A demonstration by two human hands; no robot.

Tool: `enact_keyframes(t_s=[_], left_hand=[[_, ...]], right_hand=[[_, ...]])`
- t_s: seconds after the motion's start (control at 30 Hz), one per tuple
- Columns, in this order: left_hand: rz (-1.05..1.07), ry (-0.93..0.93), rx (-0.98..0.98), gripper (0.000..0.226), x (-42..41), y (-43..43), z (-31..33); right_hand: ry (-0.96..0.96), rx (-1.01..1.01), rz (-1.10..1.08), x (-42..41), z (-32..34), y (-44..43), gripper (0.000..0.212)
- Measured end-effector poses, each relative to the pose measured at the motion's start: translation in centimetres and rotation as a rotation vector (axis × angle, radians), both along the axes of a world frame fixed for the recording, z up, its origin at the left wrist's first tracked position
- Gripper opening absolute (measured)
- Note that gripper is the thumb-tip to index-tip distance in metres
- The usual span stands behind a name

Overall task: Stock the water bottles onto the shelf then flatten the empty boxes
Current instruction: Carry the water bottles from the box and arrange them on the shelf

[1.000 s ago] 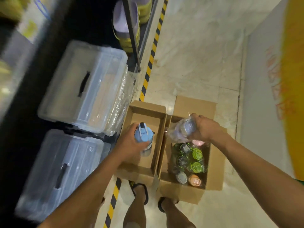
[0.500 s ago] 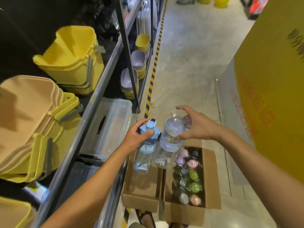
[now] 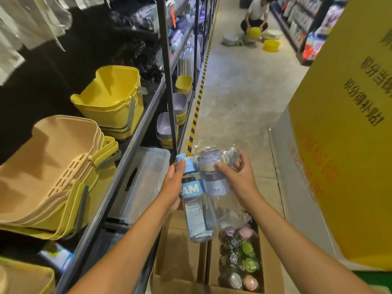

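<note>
- Left grip [image 3: 172, 187] was clamped round the upper body of a clear water bottle with a blue lid and blue band [image 3: 194, 205]. The thumb lay up by the lid, and the bottle hung roughly upright above the boxes.
- Right grip [image 3: 240, 180] was curled over the top of a lavender bottle in a clear plastic wrapper [image 3: 214, 181], which touched the blue one on its right side.
- Below both, two open cardboard boxes stood side by side on the floor. The left box [image 3: 180, 251] showed bare cardboard inside. The right box [image 3: 271, 264] held more wrapped bottles [image 3: 244, 253] with green, pink and grey lids.
- To the left, the shelf [image 3: 147, 115] carried stacked yellow tubs [image 3: 112, 100] and beige baskets [image 3: 53, 166], with a clear lidded storage bin [image 3: 148, 177] lower down.
- Black-and-yellow striped tape [image 3: 196, 115] ran along the floor beside the shelving.
- At the right stood a large yellow sign panel [image 3: 350, 145].
- Far down the aisle a person [image 3: 255, 13] crouched among yellow and grey basins.
</note>
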State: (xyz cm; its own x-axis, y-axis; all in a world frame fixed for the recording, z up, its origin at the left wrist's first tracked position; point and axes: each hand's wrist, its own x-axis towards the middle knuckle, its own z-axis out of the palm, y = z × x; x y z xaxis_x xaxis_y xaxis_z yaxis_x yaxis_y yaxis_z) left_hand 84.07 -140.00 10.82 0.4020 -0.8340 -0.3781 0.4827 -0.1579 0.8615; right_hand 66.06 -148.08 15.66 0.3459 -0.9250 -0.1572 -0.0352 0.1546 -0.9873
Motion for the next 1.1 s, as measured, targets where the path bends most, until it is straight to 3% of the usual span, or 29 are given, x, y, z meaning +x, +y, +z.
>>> enact_keyframes(t_s=[0.13,0.23,0.4,0.6,0.7,0.87,1.1], left_hand=[[-0.076,0.122,-0.03,0.063,0.7,0.6,-0.7],[-0.161,0.149,-0.038,0.072,1.5,1.5,-1.1],[-0.234,0.165,-0.036,0.065,2.3,2.8,-1.0],[-0.187,0.188,-0.03,0.065,1.2,4.7,-1.1],[-0.121,0.214,-0.041,0.063,0.1,6.2,-1.3],[0.051,0.211,0.0,0.058,-3.0,9.0,-1.0],[0.299,0.197,-0.037,0.075,-10.2,12.7,-1.9]], right_hand=[[0.099,-0.041,0.021,1.0,0.3,0.4,0.061],[0.108,0.01,0.018,1.2,0.1,0.1,0.045],[0.003,0.225,0.137,0.9,0.4,-0.8,0.042],[-0.114,0.335,0.342,0.2,0.0,-2.0,0.068],[-0.082,0.368,0.404,0.0,0.1,-1.8,0.074],[-0.072,0.42,0.54,-1.2,0.0,-0.8,0.041],[0.01,0.341,0.757,-5.0,-0.1,3.3,0.037]])
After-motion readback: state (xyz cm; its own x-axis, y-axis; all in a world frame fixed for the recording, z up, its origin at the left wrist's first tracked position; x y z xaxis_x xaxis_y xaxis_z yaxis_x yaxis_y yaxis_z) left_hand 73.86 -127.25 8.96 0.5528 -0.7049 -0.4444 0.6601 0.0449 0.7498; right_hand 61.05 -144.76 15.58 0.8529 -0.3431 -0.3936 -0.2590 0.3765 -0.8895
